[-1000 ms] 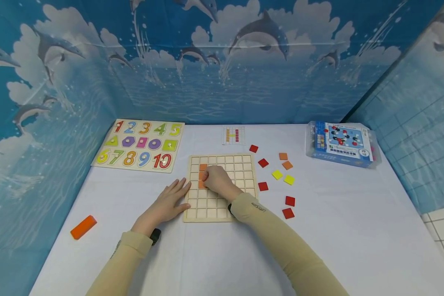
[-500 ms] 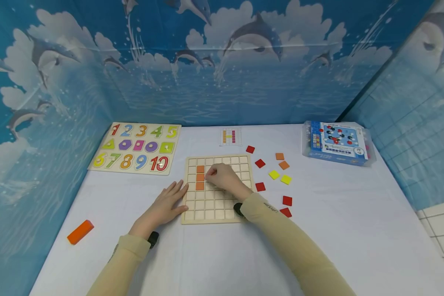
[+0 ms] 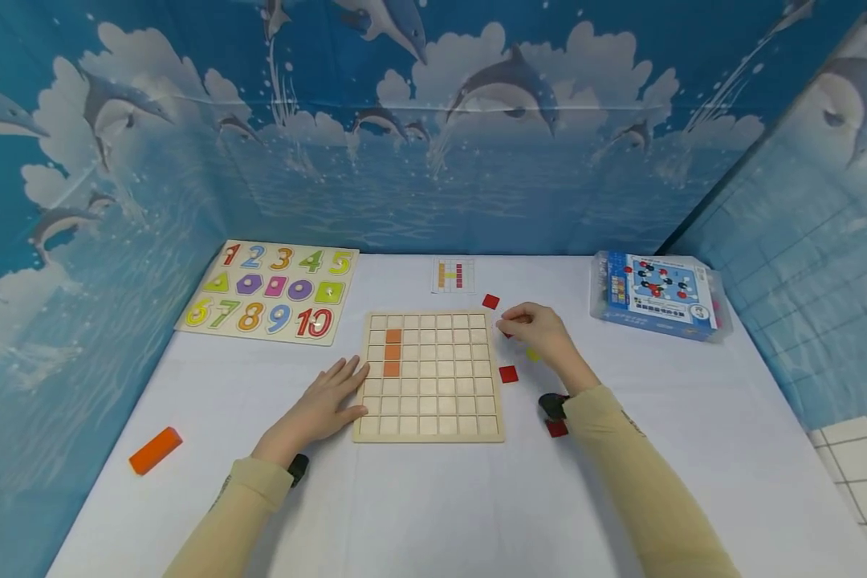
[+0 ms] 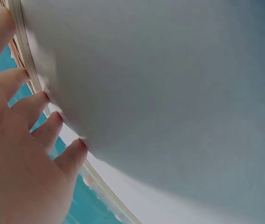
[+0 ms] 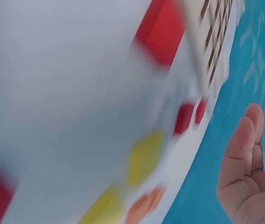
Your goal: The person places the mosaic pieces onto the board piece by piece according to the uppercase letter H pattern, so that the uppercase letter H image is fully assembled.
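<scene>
A wooden grid board (image 3: 429, 438) lies on the white table with three orange square tiles (image 3: 392, 352) in one column on its left side. My left hand (image 3: 318, 405) rests with spread fingers against the board's left edge; in the left wrist view, its fingertips (image 4: 79, 144) line that edge. Right of the board, my right hand (image 3: 542, 333) hovers over the loose tiles, fingers loosely bent around a red tile's spot (image 3: 507, 334). The right wrist view shows nothing between its fingers (image 5: 237, 154). Yellow tiles (image 5: 144, 158) and orange tiles (image 5: 146, 205) lie below; the hand partly hides them in the head view.
Red tiles (image 3: 508, 374) lie around the board's right side. A small pattern card (image 3: 453, 275) is behind the board. A number puzzle (image 3: 267, 293) lies back left, a blue boxed set (image 3: 661, 295) back right. An orange block (image 3: 155, 450) is at the left.
My right hand has left the orange tiles on the board and moved right, over the loose tiles beside it. My left hand has stayed at the board's left edge.
</scene>
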{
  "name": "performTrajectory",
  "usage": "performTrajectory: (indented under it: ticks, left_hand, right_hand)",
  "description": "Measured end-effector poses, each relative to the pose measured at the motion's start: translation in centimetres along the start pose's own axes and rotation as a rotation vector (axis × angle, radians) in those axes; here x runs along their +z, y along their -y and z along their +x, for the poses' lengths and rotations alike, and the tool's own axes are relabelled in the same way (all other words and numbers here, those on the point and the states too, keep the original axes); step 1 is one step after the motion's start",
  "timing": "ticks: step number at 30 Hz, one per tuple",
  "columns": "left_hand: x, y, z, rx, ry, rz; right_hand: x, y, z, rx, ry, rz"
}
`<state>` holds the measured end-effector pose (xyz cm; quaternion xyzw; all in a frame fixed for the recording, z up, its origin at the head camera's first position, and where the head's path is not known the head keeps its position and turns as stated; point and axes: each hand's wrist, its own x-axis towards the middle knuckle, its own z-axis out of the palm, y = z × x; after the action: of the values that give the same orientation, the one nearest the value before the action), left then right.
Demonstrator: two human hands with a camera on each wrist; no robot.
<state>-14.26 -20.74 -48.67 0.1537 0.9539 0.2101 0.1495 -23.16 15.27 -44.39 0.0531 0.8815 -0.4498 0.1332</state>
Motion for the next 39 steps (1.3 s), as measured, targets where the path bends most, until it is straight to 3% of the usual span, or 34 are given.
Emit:
performTrajectory:
  ticks: [6,13,26,39]
  left_hand:
    - [0.2,0.0,-0.3,0.005,-0.004,-0.006]
    - [0.3,-0.1,-0.4,-0.012,0.006,-0.011]
    - [0.3,-0.2,-0.4,-0.004,0.006,-0.009]
    - [0.1,0.0,0.0,0.000,0.009,0.004]
  right_hand:
    - [-3.4,-2.5,0.2,0.092,-0.017,0.033]
    - [-5.1,-4.6,0.8,0.162,-0.029,0.016]
    - [-5.2,-5.5,1.4,0.264,-0.020,-0.015]
    - [-4.8,-5.6,1.7,0.299,-0.004,-0.132]
